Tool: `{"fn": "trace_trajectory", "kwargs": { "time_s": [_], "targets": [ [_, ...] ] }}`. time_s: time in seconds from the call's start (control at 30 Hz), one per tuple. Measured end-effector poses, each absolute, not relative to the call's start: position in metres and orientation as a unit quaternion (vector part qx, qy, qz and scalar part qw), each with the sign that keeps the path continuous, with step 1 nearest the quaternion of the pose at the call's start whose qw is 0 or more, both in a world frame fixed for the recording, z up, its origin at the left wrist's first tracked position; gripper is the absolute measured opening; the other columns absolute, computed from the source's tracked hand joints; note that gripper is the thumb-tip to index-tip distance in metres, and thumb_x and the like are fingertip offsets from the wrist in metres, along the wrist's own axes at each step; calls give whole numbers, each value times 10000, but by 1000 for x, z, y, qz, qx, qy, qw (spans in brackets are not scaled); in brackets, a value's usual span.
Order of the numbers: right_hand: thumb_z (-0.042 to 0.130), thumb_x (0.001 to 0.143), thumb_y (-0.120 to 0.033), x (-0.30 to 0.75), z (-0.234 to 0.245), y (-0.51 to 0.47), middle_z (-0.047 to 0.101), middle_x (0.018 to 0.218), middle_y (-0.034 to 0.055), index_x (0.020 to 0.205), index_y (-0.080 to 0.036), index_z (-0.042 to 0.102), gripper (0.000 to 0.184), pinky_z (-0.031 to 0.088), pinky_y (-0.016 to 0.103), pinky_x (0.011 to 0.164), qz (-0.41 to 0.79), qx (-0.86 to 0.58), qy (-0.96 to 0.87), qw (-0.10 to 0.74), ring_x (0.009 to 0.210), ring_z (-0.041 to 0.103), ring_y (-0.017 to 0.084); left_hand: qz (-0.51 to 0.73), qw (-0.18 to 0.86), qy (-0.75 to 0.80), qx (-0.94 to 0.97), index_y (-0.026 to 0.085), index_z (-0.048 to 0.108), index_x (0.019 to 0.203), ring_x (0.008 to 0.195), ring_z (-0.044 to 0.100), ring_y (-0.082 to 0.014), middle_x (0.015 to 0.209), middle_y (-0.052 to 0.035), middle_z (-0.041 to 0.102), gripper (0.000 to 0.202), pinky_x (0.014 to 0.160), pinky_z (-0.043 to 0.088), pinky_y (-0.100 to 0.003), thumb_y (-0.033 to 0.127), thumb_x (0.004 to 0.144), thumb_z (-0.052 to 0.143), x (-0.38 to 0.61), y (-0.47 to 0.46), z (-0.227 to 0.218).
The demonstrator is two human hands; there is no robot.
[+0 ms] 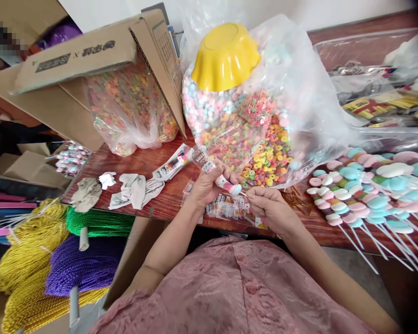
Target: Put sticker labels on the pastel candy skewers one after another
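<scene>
Near the table's front edge, my left hand (207, 188) is closed around a marshmallow skewer (234, 188) with a pink, white and pale blue end. A printed clear bag (205, 160) with a barcode sticks out above that hand, apparently around the skewer's far part, which the fingers hide. My right hand (270, 204) pinches the skewer's thin white stick just right of the candy. Several printed clear bags (226, 207) lie flat beneath both hands. Beyond them sits a heap of colourful ring candies (270, 153) in clear plastic.
A yellow scalloped bowl (226, 55) rests upside down on a big bag of marshmallows. Finished-looking marshmallow skewers (372, 185) are piled at right. At left stand an open cardboard box (160, 60), crumpled gloves (135, 190), a bag stack (173, 162) and cord bundles (87, 264).
</scene>
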State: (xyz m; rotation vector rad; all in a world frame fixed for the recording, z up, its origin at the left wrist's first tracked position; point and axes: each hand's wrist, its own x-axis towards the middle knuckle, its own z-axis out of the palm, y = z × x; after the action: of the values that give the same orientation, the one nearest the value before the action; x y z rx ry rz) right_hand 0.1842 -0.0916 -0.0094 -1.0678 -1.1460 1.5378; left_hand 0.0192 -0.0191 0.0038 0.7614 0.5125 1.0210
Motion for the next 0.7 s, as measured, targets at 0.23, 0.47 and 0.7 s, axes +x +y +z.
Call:
{"fn": "trace_trajectory", "kwargs": {
  "time_s": [0.23, 0.47, 0.7],
  "targets": [
    [552, 879, -428, 169, -18, -95, 417, 521, -42, 650, -210, 502, 319, 273, 232, 445, 524, -480, -535, 457, 442, 333, 88, 479, 764, 252, 353, 179, 501, 708, 586, 619, -109, 638, 60, 551, 435, 805, 577, -355, 459, 702, 834, 17, -21, 8],
    [485, 927, -279, 165, -16, -82, 618, 669, 26, 858, -209, 653, 195, 415, 276, 597, 223, -528, -673, 467, 578, 535, 146, 483, 760, 306, 309, 169, 552, 656, 716, 695, -176, 630, 3, 608, 474, 721, 556, -306, 593, 747, 745, 35, -22, 21],
    [544, 883, -459, 184, -5, -73, 349, 499, -64, 632, -206, 495, 360, 229, 234, 445, 525, -454, -580, 425, 450, 274, 80, 566, 748, 283, 201, 184, 589, 681, 528, 577, -106, 570, 37, 567, 394, 693, 552, -305, 522, 874, 647, 10, 0, 35]
  ]
}}
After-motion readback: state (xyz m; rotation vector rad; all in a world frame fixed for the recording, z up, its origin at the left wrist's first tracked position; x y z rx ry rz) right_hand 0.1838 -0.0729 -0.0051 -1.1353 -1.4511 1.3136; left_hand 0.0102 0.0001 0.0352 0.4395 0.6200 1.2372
